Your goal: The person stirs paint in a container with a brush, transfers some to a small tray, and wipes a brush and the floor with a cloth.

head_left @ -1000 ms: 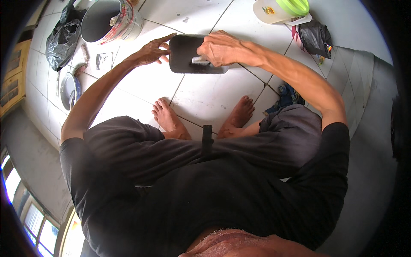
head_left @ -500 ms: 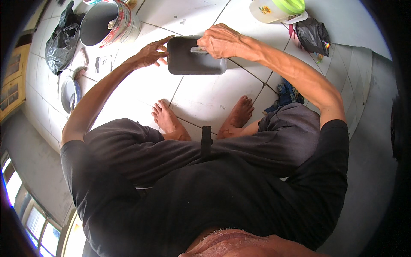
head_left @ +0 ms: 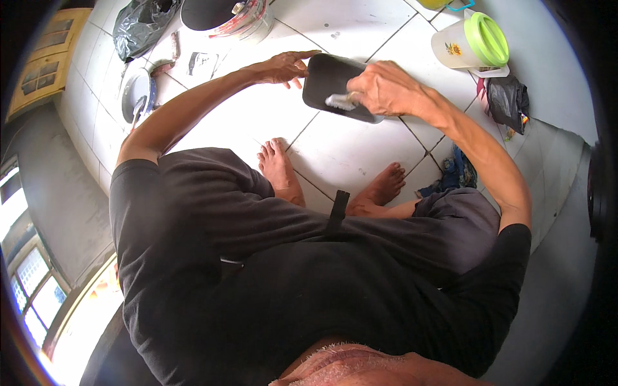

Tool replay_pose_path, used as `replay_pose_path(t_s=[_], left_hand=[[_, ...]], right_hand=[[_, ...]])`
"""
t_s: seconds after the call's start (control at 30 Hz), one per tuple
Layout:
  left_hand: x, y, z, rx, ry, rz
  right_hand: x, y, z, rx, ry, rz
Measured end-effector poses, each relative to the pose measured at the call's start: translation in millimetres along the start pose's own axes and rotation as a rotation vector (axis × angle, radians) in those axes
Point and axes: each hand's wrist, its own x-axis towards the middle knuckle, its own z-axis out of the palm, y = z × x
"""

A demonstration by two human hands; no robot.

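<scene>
A dark grey rectangular tub (head_left: 320,80) with rounded corners stands on the white tiled floor beyond my feet. My left hand (head_left: 283,68) steadies it at its left end, with the index finger stretched along the far corner and other fingers against the side. My right hand (head_left: 386,89) is closed round the handle of a brush (head_left: 340,101) with pale bristles. The bristles are inside the tub, close to its near wall. My right fingers hide most of the handle, and the hand is slightly blurred.
A large paint-stained bucket (head_left: 241,26) and a black plastic bag (head_left: 145,29) stand far left, with a round dish (head_left: 137,93) nearer. At right are a green-lidded pitcher (head_left: 454,45), another black bag (head_left: 507,103) and a dark blue cloth (head_left: 458,170).
My right hand has shifted the brush toward the tub's near wall, showing more bristles. The view has turned, so the scene sits further right and the tub looks more slanted.
</scene>
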Motion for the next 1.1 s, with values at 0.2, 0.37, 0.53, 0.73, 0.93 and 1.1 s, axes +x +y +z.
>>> replay_pose_path(t_s=[0.2, 0.37, 0.53, 0.73, 0.93, 1.1], left_hand=[[-0.9, -1.4, 1.8, 0.068, 0.055, 0.023], [2.9, -0.4, 1.3, 0.047, 0.040, -0.020], [1.8, 1.1, 1.8, 0.015, 0.030, -0.040], [3.0, -2.2, 2.7, -0.009, 0.033, -0.019], [8.1, -10.5, 0.4, -0.052, 0.013, -0.008], [3.4, -6.0, 1.5, -0.020, 0.031, 0.001]], right_hand=[[17.5, 5.1, 29.8, -0.045, 0.115, -0.093], [27.9, 38.4, 27.0, -0.102, 0.155, -0.059], [20.0, 46.0, 10.3, -0.144, 0.160, 0.001], [-3.8, 36.9, -13.0, -0.155, 0.120, 0.049], [-13.4, 37.4, 7.0, -0.109, 0.093, 0.038], [-22.9, 26.7, 14.7, -0.051, 0.021, 0.080]])
